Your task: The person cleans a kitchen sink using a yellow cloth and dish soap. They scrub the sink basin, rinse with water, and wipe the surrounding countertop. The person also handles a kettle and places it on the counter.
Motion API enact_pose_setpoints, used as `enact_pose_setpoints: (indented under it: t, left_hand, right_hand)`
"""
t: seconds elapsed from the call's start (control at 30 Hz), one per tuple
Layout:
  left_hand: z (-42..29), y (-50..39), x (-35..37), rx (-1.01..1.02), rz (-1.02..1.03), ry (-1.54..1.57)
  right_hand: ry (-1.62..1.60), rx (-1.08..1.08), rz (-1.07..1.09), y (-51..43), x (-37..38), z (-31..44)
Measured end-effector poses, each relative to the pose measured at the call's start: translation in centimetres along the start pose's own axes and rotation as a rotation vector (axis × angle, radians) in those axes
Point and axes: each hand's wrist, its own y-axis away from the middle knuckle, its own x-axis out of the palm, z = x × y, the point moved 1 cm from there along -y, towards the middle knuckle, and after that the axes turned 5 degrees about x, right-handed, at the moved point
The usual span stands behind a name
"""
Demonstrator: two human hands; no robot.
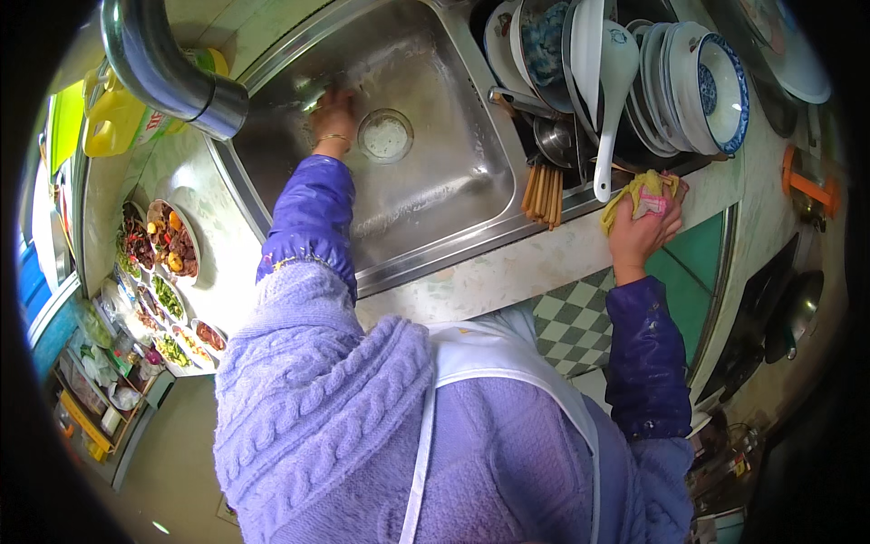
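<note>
My left hand [334, 119] is inside the stainless steel sink [435, 183], just left of the round drain [385, 136]; it is blurred and seems to hold nothing, its fingers not clearly seen. A bracelet circles that wrist. My right hand [646, 221] grips a yellow and pink cloth [639, 197] on the stone-patterned counter edge [496, 272], right of the sink. Close by, a white ladle [617, 75] hangs handle-down over the dish rack, beside wooden chopsticks [542, 196] and a row of upright bowls and plates [722, 95].
A metal pipe [217, 105] arches over the sink's upper left corner, near a yellow plastic jug [112, 122]. Plates of food [172, 241] stand on the left counter. At the right are an orange-handled item [809, 183] and a dark wok [795, 313].
</note>
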Motion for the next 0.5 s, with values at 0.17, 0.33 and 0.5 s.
enact_pose_setpoints:
  t: [0.17,0.33,0.5]
  left_hand:
    - [5.1,4.7,1.5,-0.177,0.377,-0.031]
    - [-2.6,7.4,-2.7,-0.158,0.472,0.754]
    - [0.5,9.9,-1.8,-0.136,0.956,-0.029]
  right_hand:
    - [-0.028,0.002,-0.011,-0.1,0.7,0.1]
    - [0.005,0.022,-0.036,0.3,0.3,-0.7]
    - [-0.027,0.024,-0.023,0.2,0.5,-0.6]
